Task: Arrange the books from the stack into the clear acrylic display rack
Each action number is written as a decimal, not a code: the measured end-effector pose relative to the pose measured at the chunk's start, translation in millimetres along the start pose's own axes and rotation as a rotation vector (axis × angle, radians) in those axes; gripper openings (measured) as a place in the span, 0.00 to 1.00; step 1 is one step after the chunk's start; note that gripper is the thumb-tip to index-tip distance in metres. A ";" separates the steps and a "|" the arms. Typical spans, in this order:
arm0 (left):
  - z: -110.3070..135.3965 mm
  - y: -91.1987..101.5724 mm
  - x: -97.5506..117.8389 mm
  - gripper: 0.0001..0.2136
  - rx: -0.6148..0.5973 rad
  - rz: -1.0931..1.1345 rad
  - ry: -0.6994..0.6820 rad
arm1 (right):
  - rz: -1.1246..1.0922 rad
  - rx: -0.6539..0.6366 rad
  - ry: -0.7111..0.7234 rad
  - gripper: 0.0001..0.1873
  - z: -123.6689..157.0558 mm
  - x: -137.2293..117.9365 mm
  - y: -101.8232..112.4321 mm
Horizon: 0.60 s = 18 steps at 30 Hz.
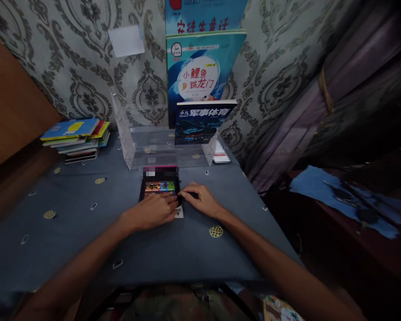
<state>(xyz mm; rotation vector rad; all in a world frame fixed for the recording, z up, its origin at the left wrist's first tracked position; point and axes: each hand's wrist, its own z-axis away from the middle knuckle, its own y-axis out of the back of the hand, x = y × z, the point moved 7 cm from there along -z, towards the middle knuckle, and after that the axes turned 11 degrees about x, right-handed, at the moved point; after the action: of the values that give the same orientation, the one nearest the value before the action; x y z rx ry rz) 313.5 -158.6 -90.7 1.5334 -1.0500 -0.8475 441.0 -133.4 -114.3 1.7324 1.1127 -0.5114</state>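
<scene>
A dark book (159, 186) with small colourful pictures on its cover lies on the cloth-covered table. My left hand (156, 208) rests flat across its lower part, fingers stretched to the right. At the book's right edge, the thumb and forefinger of my right hand (200, 199) are pinched together, close to the left fingertips. A small white patch (179, 212) shows just below the book's lower right corner. Much of the book's lower half is hidden under my left hand.
A clear plastic rack (125, 147) stands behind the book, holding a dark blue book (203, 127) and a turquoise book (187, 53). A stack of books (76, 138) sits at the back left. Beyond the table's right edge lies a blue cloth (316, 180).
</scene>
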 end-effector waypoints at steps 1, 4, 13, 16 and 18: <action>0.1 0.0 -0.5 0.13 0.000 0.003 -0.003 | -0.010 -0.007 -0.017 0.13 -0.2 -0.3 0.6; -0.2 0.4 -1.2 0.13 -0.002 0.009 -0.004 | -0.052 -0.024 -0.030 0.14 -1.0 -3.0 2.6; -1.9 6.5 1.2 0.14 -0.011 0.024 -0.013 | -0.110 -0.058 0.006 0.15 -1.3 -9.4 4.8; -2.4 6.3 1.2 0.13 -0.022 0.023 0.004 | -0.119 -0.076 0.007 0.15 -0.9 -9.9 3.5; -2.8 5.9 0.9 0.13 -0.020 0.013 0.018 | -0.119 -0.093 0.009 0.15 -0.4 -10.1 2.3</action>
<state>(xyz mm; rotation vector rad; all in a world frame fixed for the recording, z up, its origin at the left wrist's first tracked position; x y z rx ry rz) 315.2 -158.9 -84.3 1.5139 -1.0344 -0.8310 437.9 -137.8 -105.4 1.5961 1.2326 -0.5168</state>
